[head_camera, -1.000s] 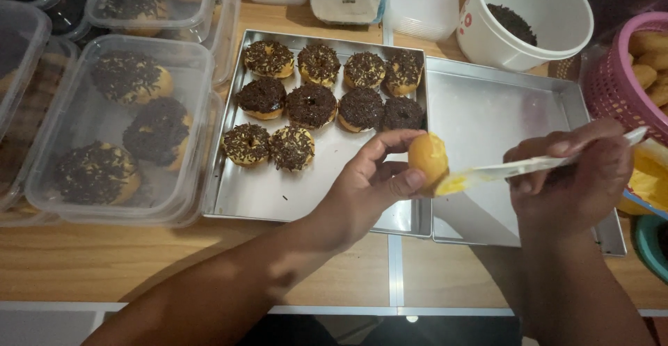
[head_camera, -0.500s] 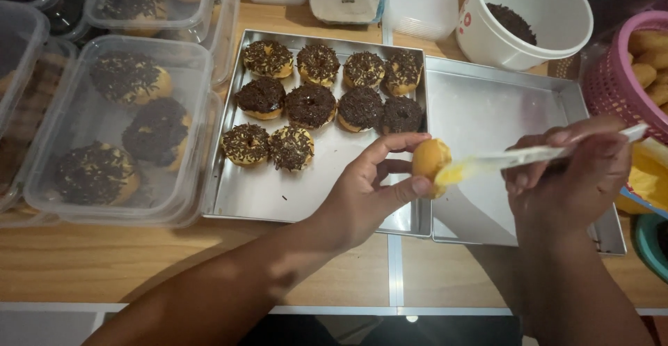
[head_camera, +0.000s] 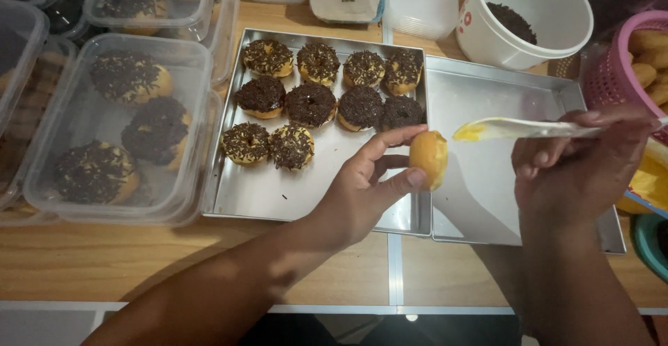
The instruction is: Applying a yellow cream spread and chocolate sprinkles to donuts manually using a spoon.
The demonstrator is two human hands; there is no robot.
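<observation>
My left hand grips a small plain golden donut between thumb and fingers, held on edge above the seam of two metal trays. My right hand holds a white plastic knife whose tip carries yellow spread; the tip hovers just right of the donut, not touching it. Several donuts topped with chocolate sprinkles lie in rows on the left tray. The right tray is bare.
Clear lidded plastic boxes with sprinkled donuts stack at the left. A white tub of chocolate sprinkles stands at the back right. A pink basket of plain donuts and a yellow container sit at the right edge.
The knife has lifted off the donut and drawn back to the right and up. My left hand keeps the donut in nearly the same place.
</observation>
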